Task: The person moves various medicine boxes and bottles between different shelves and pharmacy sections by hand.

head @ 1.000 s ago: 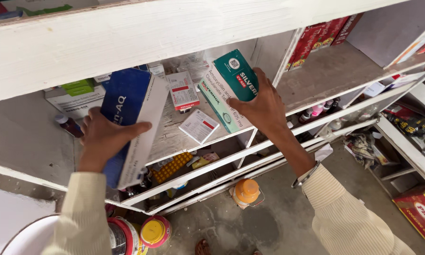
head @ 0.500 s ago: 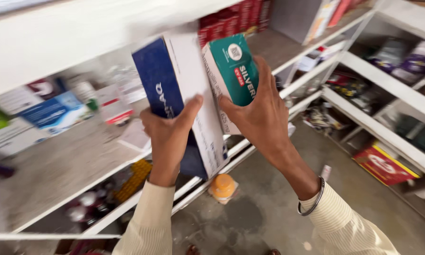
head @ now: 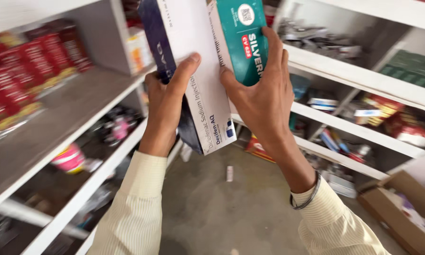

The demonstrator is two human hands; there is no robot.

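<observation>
**Cardboard cartons held aloft between shelf units**

Cardboard medicine cartons occupy both hands, raised at the upper centre of the view. The left hand [head: 167,101] is closed around a long blue-and-white carton [head: 186,61], thumb pressed across its white face, fingers wrapped behind the blue side. The carton stands nearly upright, its lower end tilted toward 5 o'clock. Directly at its 3 o'clock, touching it, is a teal carton [head: 245,40], gripped by the right hand [head: 264,99]: fingers run up its right edge, thumb braced against its lower left corner. A thin metal bangle [head: 307,198] circles the right wrist. Both sleeves are pale, finely striped cloth.

At 9 o'clock, a white shelf [head: 56,127] carries red packets [head: 28,66], blurred. At 3 o'clock, further white shelving [head: 359,80] holds mixed small packages, detail not legible. An open brown cardboard box [head: 401,212] sits at 4 o'clock on the grey concrete floor [head: 222,212].
</observation>
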